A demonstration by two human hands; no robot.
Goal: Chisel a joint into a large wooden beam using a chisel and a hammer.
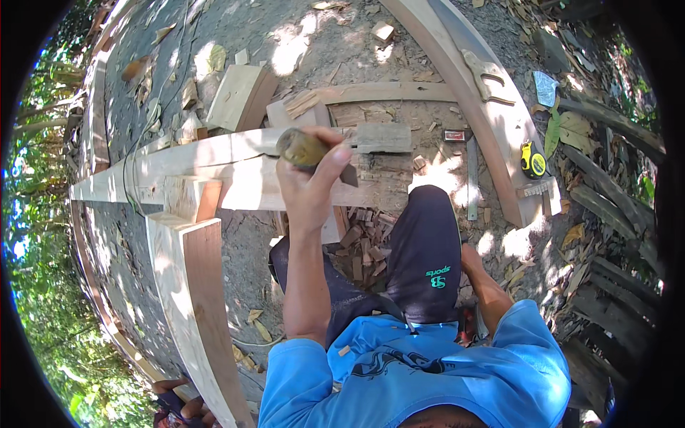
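Note:
My left hand (311,175) is wrapped round the thick, rounded wooden handle of what looks like a chisel (300,148). A dark, flat blade-like part shows to the right of my fingers. Beneath the hand lies a long pale timber beam (246,182), running off to the left. A weathered grey wood block (384,138) sits by its right end. Wood chips (367,250) are heaped on the ground between my knees. My right forearm (491,289) reaches down beside my right knee, which hides the fingers of my right hand.
On a curved beam (474,107) at right rest a handsaw (489,77) and a yellow-black tape measure (533,159). A small red box (454,135) and a metal ruler (472,178) lie nearby. Upright timber (189,285) stands at left. Another person (182,410) shows lower left.

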